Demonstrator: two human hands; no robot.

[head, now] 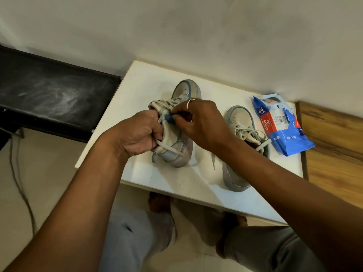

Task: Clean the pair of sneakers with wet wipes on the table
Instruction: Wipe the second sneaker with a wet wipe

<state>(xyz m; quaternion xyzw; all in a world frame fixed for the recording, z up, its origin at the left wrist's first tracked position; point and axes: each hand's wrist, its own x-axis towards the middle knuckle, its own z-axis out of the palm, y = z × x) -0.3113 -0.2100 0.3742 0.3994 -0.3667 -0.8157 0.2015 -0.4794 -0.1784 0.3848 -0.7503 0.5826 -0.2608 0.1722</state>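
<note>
1. sneakers sit on the white table (137, 79): the left sneaker (177, 138) is near the middle, the right sneaker (238, 134) just beside it, toes pointing toward the wall.
2. left hand (135, 136) is wrapped tight around the near side of the left sneaker at the collar, fingers curled into the opening, with a loose lace (169, 149) trailing under the knuckles.
3. right hand (198, 120) rests on top of the same sneaker, thumb and fingertips pinched narrow on a small blue bit (169, 117) at the lace area; what that bit is cannot be told.
4. a ring (189, 103) shows on one finger of the right hand.
5. the right sneaker stands untouched, laces undone, one lace end lying on the table; the right forearm crosses over its heel.
6. a blue wet wipes pack (282, 124) lies at the right edge of the table, just beside the right sneaker, and looks torn open, crumpled.
7. a few dark specks lie on the table near its front edge.
8. a black dusty bench (49, 91) stands left of the table, a wooden surface (334, 144) to its right.
9. bare feet (159, 203) show on the floor under the table edge.
</note>
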